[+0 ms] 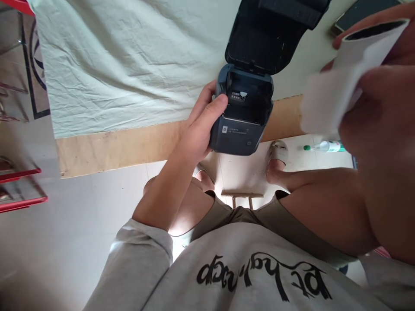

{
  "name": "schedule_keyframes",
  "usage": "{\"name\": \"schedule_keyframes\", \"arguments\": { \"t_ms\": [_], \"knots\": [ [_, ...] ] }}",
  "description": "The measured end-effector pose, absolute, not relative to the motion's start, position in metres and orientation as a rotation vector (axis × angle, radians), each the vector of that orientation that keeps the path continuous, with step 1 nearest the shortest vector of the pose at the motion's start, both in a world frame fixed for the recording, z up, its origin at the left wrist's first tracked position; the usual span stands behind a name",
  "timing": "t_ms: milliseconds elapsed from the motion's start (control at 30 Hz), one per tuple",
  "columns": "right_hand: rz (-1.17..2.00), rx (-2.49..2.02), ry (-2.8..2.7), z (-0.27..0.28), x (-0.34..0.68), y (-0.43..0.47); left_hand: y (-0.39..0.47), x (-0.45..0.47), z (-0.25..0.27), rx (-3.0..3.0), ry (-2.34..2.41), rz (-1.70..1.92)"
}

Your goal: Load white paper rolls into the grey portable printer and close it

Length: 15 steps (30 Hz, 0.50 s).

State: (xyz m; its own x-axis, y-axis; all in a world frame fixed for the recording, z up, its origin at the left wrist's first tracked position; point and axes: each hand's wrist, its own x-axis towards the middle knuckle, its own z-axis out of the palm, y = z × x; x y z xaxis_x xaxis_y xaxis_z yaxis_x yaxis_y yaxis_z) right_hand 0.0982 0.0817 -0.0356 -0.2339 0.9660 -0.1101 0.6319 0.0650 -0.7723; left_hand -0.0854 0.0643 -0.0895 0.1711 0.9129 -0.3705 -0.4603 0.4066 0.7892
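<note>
My left hand (207, 116) grips a dark portable label printer (238, 140) by its left side, with the thumb on the rim of the paper bay. Its lid (256, 43) is swung wide open, and the bay shows a small printed sticker (239, 96) but no roll inside. At the right, my right hand (382, 95) is closed around a white paper roll (352, 58) with a dark hollow core. A loose strip of its paper hangs down, blurred. The roll is apart from the printer, to its right.
A table with a pale green cloth (129, 65) and a bare wooden edge (123, 149) lies in front. A dark box-like object (365, 13) rests at the upper right. On the floor are a green-capped bottle (327, 147) and red-edged racks (22, 203).
</note>
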Motion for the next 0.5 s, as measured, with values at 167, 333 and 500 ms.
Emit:
{"name": "schedule_keyframes", "arguments": {
  "t_ms": [167,333,500],
  "knots": [
    [0.673,-1.772,-2.026,-0.063,0.105,0.09,0.064,-0.084,-0.088,0.548,0.993,1.054],
    [0.518,-1.761,-2.123,-0.07,0.104,0.096,0.064,-0.084,-0.088,0.554,1.014,1.033],
    [0.605,-1.75,-2.14,-0.082,0.105,0.102,0.063,-0.084,-0.088,0.568,1.009,1.034]
  ]
}}
